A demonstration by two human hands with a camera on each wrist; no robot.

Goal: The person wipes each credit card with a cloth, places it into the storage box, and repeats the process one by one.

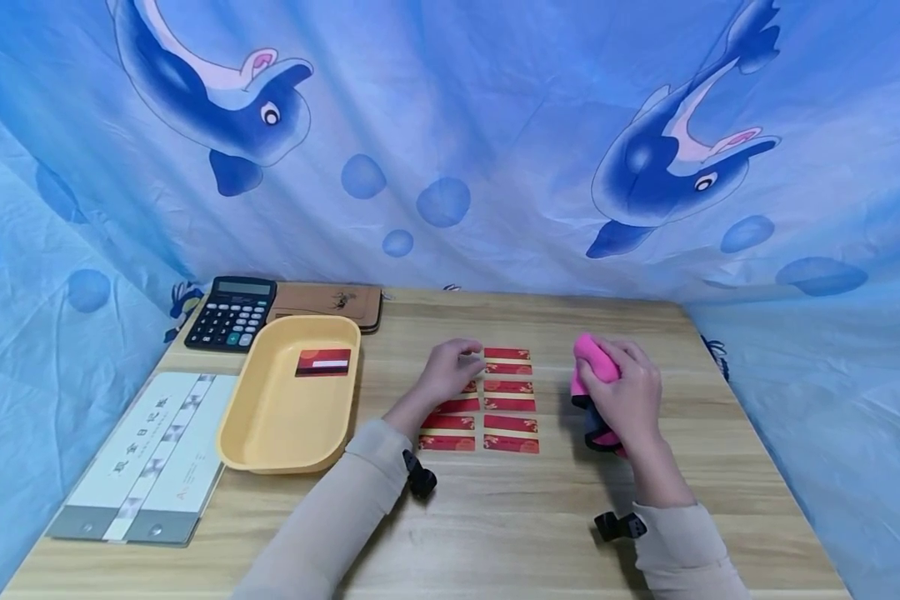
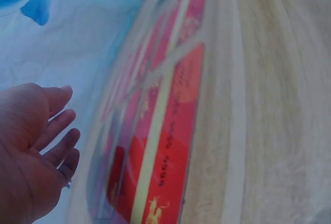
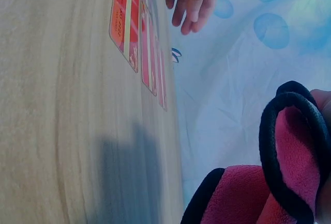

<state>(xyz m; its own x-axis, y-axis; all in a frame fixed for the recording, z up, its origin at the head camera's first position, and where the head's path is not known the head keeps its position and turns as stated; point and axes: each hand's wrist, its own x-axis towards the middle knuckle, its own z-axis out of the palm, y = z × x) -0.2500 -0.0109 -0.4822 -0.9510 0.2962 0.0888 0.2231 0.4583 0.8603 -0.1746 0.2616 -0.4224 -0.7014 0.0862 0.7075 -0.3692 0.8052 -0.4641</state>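
Observation:
My right hand (image 1: 633, 392) grips a bunched pink cloth (image 1: 594, 357) with black edging, held above the table to the right of the cards. In the right wrist view the folded cloth (image 3: 232, 193) shows its black-bound rim, and most of that hand is out of frame. Red cards (image 1: 512, 423) with gold stripes lie on the table in two columns. Over the left column hovers my left hand (image 1: 448, 368), fingers loosely bent and nothing in them, hiding some cards. Seen from the left wrist, that hand (image 2: 26, 146) is raised beside the cards (image 2: 178, 131).
A yellow tray (image 1: 288, 442) stands left of the cards, with one red card (image 1: 322, 363) inside. Behind it are a black calculator (image 1: 232, 315) and a brown case (image 1: 322, 302). A white-and-grey account book (image 1: 153, 458) lies at the far left. Blue dolphin curtains (image 1: 495, 108) enclose the table.

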